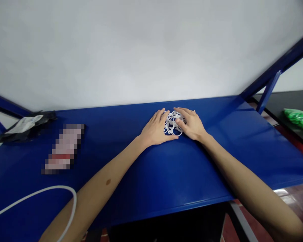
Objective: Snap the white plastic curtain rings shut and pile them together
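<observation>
A small heap of white plastic rings [171, 123] lies on the blue table [166, 168] near its far edge. My left hand [155, 129] rests flat on the table at the heap's left side, fingers stretched out and touching the rings. My right hand [190, 123] lies on the heap's right side, its fingers spread over the rings and its thumb pressed against them. Both hands cup the heap between them. Neither hand has lifted a ring.
A black and white bag [25, 129] lies at the table's far left. A blurred flat packet [64, 148] sits left of centre. A white cable [53, 195] curves over the near left corner. A green bag [299, 119] rests on a dark bench at right.
</observation>
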The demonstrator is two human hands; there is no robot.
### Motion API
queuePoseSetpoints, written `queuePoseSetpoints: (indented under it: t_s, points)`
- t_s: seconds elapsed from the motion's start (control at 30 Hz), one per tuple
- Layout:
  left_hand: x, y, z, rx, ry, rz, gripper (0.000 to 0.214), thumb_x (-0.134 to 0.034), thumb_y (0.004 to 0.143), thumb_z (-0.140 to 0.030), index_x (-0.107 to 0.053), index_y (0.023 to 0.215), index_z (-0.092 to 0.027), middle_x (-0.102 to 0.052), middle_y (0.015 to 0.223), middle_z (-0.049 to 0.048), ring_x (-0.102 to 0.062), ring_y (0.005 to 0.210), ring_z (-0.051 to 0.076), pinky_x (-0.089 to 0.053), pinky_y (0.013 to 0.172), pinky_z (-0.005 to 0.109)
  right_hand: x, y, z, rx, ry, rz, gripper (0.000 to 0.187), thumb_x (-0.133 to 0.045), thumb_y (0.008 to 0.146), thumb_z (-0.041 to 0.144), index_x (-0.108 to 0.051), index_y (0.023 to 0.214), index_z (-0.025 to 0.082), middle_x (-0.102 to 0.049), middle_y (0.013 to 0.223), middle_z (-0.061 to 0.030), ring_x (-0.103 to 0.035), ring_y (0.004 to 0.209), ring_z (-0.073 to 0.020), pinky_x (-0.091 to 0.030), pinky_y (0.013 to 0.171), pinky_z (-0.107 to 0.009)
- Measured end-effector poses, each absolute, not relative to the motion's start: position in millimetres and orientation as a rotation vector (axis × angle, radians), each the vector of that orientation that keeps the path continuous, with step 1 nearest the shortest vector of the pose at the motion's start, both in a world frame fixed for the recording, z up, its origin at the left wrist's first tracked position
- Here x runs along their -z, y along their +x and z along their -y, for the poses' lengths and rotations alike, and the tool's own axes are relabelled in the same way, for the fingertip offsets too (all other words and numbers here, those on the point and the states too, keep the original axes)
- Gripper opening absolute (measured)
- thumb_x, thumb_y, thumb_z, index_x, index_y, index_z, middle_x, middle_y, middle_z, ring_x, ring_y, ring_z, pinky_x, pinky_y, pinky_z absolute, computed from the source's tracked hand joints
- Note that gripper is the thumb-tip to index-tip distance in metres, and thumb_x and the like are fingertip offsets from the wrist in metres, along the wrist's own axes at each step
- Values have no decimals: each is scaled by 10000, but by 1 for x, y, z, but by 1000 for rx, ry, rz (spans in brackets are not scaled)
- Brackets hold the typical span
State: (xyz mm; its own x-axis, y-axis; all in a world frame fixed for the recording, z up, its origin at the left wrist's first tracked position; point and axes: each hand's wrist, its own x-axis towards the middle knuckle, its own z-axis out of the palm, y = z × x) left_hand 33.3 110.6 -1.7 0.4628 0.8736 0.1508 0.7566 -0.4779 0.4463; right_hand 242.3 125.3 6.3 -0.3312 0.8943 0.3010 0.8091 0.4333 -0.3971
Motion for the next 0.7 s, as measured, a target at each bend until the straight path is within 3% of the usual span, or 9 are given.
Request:
queuePoseSetpoints:
  t_s: [0.1,0.27,0.37,0.7]
  points:
    - [1,46,-115,-523,2397,-1335,1119,-716,717,-698,-199,1555,-165,-192,1652,178,-155,1539,347,-213,1255,522,-6,240,-125,-231,-1406,2217,654,-390,950,690,-519,1426,260,-573,1447,-91,-494,1348,-370,-294,1123,-696]
    - [2,64,-121,-592,2341,-1286,1142,-773,691,-628,-189,1545,-145,-231,1626,211,-168,1530,371,-237,1242,540,-5,237,-127,-248,-1282,2171,635,-433,964,629,-559,1378,164,-629,1365,-138,-571,1264,-316,-392,1107,-536]
    - [4,71,-123,-639,2341,-1260,1088,-775,699,-588,-229,1524,-134,-269,1603,220,-200,1518,374,-254,1234,538,-5,236,-128,-252,-1288,2125,643,-422,967,629,-596,1323,123,-665,1285,-165,-602,1194,-320,-420,1066,-517]
    - [3,74,-124,-707,2394,-1265,957,-796,720,-497,-320,1450,-104,-380,1531,229,-298,1477,366,-297,1221,525,-4,237,-130,-312,-1317,2024,394,-429,992,496,-670,1048,188,-714,1072,-115,-635,1011,-283,-456,975,-481]
